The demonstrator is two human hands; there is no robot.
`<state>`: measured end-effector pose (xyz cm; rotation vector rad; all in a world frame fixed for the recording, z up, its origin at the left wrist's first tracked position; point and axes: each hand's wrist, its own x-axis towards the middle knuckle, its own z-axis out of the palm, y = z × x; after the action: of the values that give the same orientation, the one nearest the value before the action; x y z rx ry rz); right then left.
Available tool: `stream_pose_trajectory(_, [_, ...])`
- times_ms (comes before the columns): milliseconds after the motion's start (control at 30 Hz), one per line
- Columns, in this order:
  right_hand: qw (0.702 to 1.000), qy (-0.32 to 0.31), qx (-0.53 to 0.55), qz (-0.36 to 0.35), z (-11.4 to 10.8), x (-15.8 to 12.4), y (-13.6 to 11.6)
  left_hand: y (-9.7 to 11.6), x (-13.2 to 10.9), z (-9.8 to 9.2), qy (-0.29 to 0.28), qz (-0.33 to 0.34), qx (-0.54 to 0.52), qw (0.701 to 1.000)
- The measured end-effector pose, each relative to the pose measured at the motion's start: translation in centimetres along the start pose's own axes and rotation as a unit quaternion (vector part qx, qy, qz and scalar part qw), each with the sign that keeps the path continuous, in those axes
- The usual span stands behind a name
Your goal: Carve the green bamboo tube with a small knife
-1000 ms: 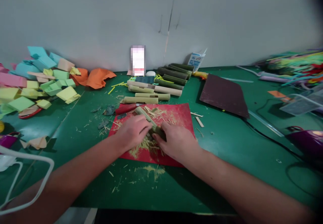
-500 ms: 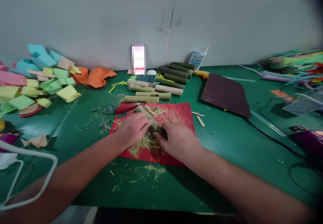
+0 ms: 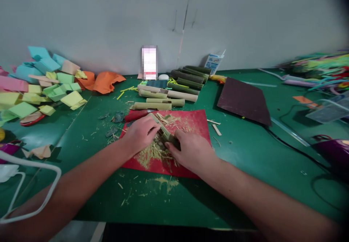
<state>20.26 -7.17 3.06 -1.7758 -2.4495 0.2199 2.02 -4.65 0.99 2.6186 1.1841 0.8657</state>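
A bamboo tube [image 3: 167, 134] with an opening cut in its side lies slantwise over the red sheet [image 3: 195, 124]. My right hand [image 3: 192, 149] is wrapped round its near end. My left hand [image 3: 143, 131] is closed in a pinch at the tube's left side, by the cut opening; what its fingertips hold, if anything, is hidden. Pale shavings [image 3: 148, 154] and splinters cover the sheet beneath both hands. Just beyond my left hand lies a red-handled tool [image 3: 136, 115], its metal end partly covered.
Several cut bamboo tubes [image 3: 152, 106] lie in rows behind the sheet, with darker green ones [image 3: 188, 76] farther back. A dark brown board [image 3: 244, 102] lies to the right. Colourful folded paper [image 3: 57, 89] fills the left side. A phone [image 3: 149, 63] leans against the wall.
My left fingers have drawn back slightly to the left along the tube's edge. My right hand and the tube have barely moved.
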Motion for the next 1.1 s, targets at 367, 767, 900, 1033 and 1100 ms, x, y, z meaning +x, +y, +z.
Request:
stream_pose_trajectory(367, [1.0, -0.01, 0.006, 0.0, -0.22, 0.02, -0.12, -0.08, 0.21, -0.27, -0.036, 0.001, -0.027, 0.999])
stream_pose_trajectory(767, [1.0, -0.001, 0.007, 0.002, -0.18, -0.05, -0.23, 0.15, 0.46, -0.17, -0.005, -0.014, -0.036, 0.999])
stream_pose_trajectory(900, [1.0, 0.0, 0.001, -0.002, -0.16, -0.05, -0.22, -0.11, 0.49, -0.3, -0.015, -0.011, -0.035, 0.999])
stream_pose_trajectory(1033, [1.0, -0.004, 0.003, -0.002, -0.17, -0.02, -0.17, -0.12, 0.51, -0.16, 0.002, -0.006, -0.023, 1.0])
stream_pose_trajectory(1100, [1.0, -0.008, 0.006, -0.005, -0.16, 0.01, -0.16, 0.0, 0.55, -0.06, -0.02, 0.011, -0.039, 0.999])
